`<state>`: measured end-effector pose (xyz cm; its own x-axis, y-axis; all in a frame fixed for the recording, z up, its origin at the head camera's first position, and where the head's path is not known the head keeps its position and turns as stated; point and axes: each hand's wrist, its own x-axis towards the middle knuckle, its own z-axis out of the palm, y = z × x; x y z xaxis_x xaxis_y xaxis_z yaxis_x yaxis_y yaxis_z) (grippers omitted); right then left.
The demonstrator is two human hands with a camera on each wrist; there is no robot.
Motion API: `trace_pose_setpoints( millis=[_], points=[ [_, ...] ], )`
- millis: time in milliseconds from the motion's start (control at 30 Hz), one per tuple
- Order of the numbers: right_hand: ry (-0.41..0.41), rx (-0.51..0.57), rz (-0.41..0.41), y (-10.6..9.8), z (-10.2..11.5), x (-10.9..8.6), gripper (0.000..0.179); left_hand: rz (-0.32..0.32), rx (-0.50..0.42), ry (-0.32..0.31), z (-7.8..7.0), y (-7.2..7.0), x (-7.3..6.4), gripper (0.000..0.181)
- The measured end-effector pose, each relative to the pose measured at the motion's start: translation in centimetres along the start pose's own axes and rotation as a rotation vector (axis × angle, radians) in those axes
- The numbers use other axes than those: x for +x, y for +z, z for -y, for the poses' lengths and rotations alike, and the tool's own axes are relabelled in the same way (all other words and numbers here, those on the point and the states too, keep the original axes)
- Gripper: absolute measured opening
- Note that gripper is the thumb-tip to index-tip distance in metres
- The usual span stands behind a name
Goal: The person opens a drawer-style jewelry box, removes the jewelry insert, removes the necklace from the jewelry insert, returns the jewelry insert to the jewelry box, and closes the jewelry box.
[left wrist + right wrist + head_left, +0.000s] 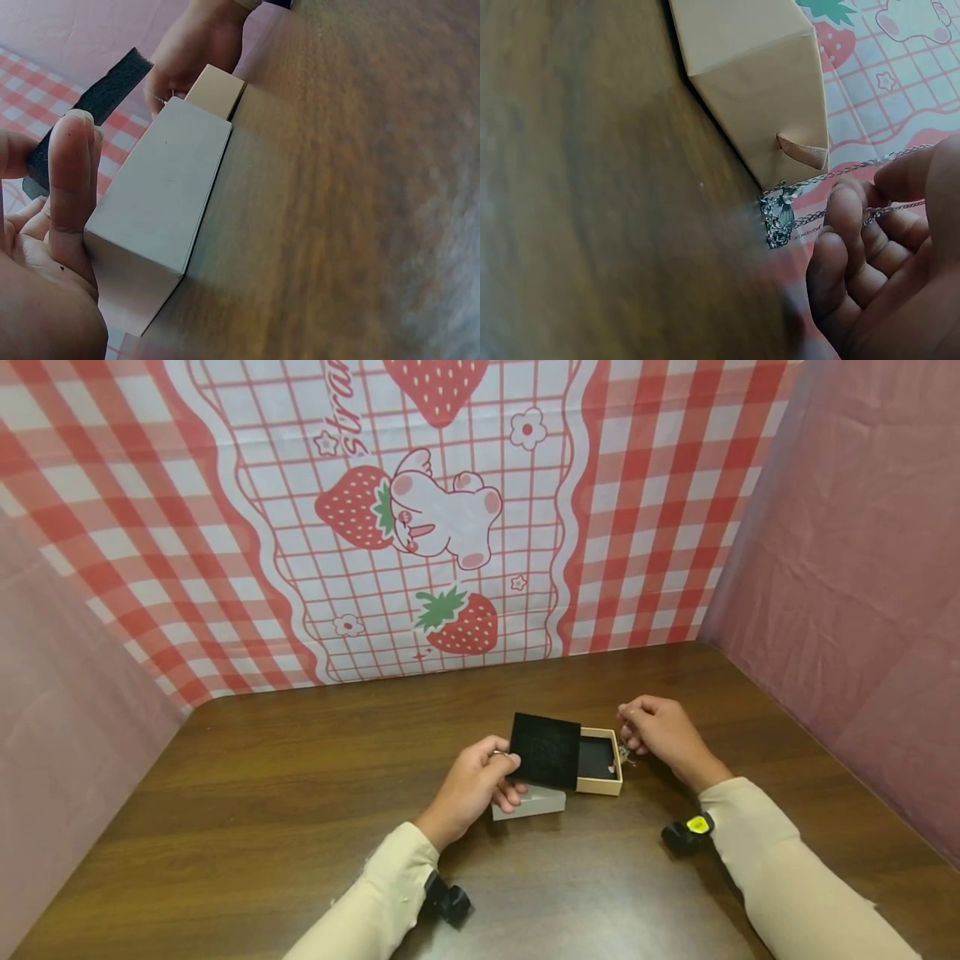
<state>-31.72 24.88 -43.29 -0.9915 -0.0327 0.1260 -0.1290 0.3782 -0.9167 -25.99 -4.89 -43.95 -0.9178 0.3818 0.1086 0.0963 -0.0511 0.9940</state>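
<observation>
My left hand [472,781] pinches a thin, square black foam pad [546,752] between thumb and fingers. The pad is tilted over a grey box sleeve [161,180], and the lower fingers lie right by the sleeve's side. Out of the sleeve's right end sticks a cream drawer [600,787] with a black lining [596,757] and a small ribbon tab [802,152] at its front. To the right of the drawer, my right hand [663,735] holds a silver chain necklace [885,159] by its chain. Its ornate pendant [778,216] hangs low beside the drawer's front.
The brown wooden table [300,793] carries the box. A red-and-white strawberry cloth [450,527] hangs at the back, with pink cloth [855,568] along the right and left sides. Black wrist cameras [447,900] are strapped to both sleeves.
</observation>
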Motion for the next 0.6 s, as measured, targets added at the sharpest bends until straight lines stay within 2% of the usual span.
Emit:
trace_pose_setpoints(
  millis=[267, 600],
  points=[
    [0.015, -0.08, 0.007, -0.11, -0.28, 0.0, 0.022, -0.004, 0.008, 0.007, -0.08, 0.12, 0.04, 0.02],
    [0.019, -0.111, -0.006, 0.05, -0.47, 0.09, 0.028, -0.007, 0.015, 0.012, -0.18, 0.08, -0.07, 0.019]
  ],
)
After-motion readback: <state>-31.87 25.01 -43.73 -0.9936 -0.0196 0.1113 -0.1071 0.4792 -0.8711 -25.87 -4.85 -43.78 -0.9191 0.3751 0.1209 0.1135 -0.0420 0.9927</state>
